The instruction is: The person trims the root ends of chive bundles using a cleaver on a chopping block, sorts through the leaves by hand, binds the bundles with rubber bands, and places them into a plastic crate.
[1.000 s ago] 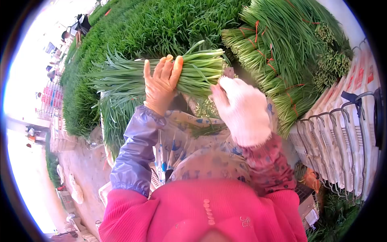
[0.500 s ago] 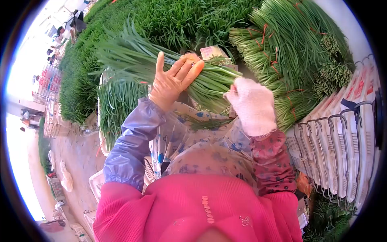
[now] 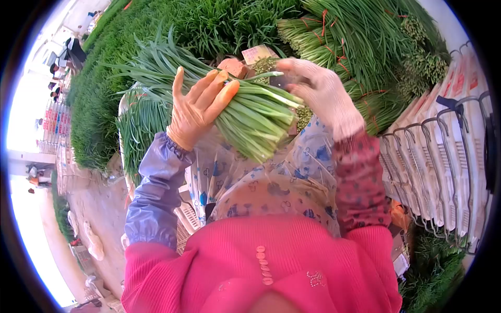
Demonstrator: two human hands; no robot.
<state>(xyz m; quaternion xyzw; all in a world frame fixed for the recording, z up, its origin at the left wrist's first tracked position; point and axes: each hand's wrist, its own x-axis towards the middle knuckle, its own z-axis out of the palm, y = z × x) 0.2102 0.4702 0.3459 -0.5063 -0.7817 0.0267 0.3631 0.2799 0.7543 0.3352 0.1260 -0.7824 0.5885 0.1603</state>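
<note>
A thick bunch of green chives (image 3: 250, 117) lies across my left hand (image 3: 201, 107), which wears a yellowish rubber glove. My left fingers point up over the stalks and hold the bunch. Its pale cut ends face right, and the long leaves trail to the upper left. One loose stalk (image 3: 266, 75) sticks out above the others. My right hand (image 3: 326, 96), in a whitish knit glove, is beside the pale ends, thumb and fingers apart. Motion blurs its fingertips, and whether they touch a stalk I cannot tell.
Behind lies a large bed of loose greens (image 3: 229, 26). Tied bundles (image 3: 360, 36) are heaped at upper right, near budded stems (image 3: 422, 68). Stacked white crates (image 3: 433, 161) line the right side. A paper label (image 3: 259, 53) lies beyond the bunch. People (image 3: 57, 73) are far left.
My right hand has let go of the stalk ends and moved up, its fingers now apart. My left hand and the bunch have shifted left in view, with the cut ends tipped lower.
</note>
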